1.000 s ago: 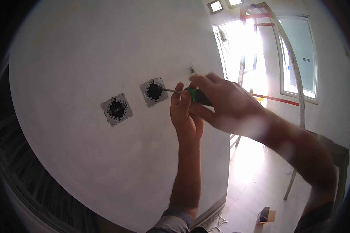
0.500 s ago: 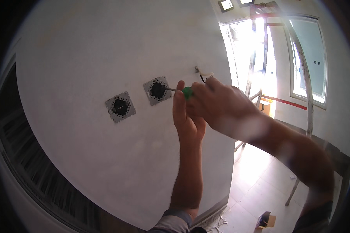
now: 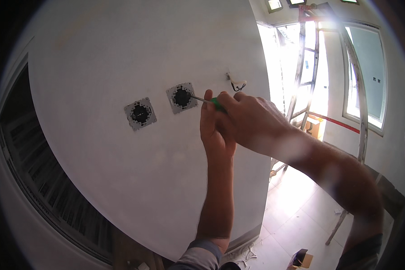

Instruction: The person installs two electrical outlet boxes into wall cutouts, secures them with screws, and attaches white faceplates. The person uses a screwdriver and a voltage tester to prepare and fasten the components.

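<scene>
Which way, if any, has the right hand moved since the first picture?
Yes: against the grey wall fitting nearest it, the right hand sits lower and farther left, leaving more of the loose wires uncovered.

- A right hand [image 3: 256,114] closes over a screwdriver [image 3: 218,104], only the green end of its handle showing; a second ago, looser fingers leave the dark rear part in sight.
- Wires [image 3: 237,84], mostly hidden at first behind that hand, now curl into plain view above it.
- The view shifts, setting the ladder [image 3: 363,108] farther right and bringing in a carton [image 3: 317,128] behind it and a third small window [image 3: 348,1].
- A floor box [image 3: 301,259] slips lower, meeting the bottom edge.
</scene>
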Action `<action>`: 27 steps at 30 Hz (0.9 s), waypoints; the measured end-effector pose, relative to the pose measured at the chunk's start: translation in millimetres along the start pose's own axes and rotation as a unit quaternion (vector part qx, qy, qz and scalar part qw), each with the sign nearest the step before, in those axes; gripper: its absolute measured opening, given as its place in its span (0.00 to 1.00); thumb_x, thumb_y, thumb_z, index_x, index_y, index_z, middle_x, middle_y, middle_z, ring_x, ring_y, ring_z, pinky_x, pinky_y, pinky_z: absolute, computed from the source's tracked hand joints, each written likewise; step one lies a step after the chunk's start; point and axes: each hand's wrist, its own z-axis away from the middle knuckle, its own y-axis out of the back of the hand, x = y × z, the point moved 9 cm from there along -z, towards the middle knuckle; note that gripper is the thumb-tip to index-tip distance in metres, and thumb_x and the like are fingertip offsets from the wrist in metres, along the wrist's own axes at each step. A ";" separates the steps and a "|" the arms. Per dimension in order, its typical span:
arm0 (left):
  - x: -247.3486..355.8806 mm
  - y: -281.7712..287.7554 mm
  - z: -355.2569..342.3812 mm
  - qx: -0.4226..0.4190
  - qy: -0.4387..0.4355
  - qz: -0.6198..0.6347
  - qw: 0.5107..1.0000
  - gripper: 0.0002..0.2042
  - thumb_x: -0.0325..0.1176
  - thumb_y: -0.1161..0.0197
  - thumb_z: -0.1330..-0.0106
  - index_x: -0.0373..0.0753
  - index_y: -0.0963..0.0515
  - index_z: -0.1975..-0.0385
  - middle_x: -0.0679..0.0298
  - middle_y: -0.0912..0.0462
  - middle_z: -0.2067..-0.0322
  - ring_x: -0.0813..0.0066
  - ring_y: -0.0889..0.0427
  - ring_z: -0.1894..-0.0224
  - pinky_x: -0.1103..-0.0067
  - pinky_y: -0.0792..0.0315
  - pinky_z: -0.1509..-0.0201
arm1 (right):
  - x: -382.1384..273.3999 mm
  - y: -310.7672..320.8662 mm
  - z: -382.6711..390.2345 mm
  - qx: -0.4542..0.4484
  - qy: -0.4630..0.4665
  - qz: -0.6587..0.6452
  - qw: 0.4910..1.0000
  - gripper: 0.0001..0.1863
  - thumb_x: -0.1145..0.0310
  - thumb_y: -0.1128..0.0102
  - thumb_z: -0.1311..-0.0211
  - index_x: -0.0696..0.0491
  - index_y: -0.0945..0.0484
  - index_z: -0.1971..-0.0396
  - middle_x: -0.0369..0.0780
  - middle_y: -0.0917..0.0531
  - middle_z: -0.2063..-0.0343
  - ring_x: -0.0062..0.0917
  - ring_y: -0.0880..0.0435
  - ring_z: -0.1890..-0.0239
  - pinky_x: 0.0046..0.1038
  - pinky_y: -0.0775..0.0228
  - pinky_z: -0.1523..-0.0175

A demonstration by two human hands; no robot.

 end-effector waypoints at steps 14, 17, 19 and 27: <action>11.5 -27.7 -11.0 0.007 -0.011 0.023 1.000 0.19 0.43 0.40 0.22 0.35 0.28 0.43 0.62 0.20 0.55 0.74 0.17 0.51 0.75 0.19 0.50 | -22.5 12.0 -4.1 0.146 0.184 0.128 0.964 0.17 0.64 0.39 0.28 0.61 0.24 0.48 0.51 0.20 0.58 0.45 0.13 0.58 0.42 0.18 0.51; 8.6 -6.9 -4.6 0.071 -0.011 0.000 0.997 0.15 0.43 0.38 0.22 0.37 0.25 0.49 0.66 0.19 0.62 0.77 0.17 0.59 0.79 0.20 0.55 | -25.9 5.1 1.8 0.146 0.189 0.097 0.966 0.14 0.64 0.40 0.28 0.60 0.22 0.54 0.52 0.19 0.63 0.46 0.13 0.57 0.43 0.20 0.53; 9.5 8.9 -18.1 0.060 0.009 -0.023 0.998 0.14 0.40 0.38 0.22 0.36 0.25 0.48 0.66 0.17 0.63 0.79 0.17 0.61 0.80 0.20 0.57 | -16.7 7.2 -9.3 0.131 0.149 0.050 0.979 0.12 0.65 0.41 0.28 0.60 0.23 0.55 0.52 0.19 0.65 0.46 0.14 0.58 0.44 0.21 0.54; 25.1 -3.3 14.0 0.026 0.013 -0.081 0.996 0.16 0.32 0.37 0.23 0.33 0.28 0.42 0.63 0.15 0.62 0.78 0.14 0.62 0.81 0.19 0.60 | -4.1 15.4 34.2 0.108 0.064 -0.095 0.988 0.19 0.56 0.43 0.25 0.56 0.23 0.46 0.49 0.19 0.63 0.45 0.13 0.66 0.42 0.17 0.53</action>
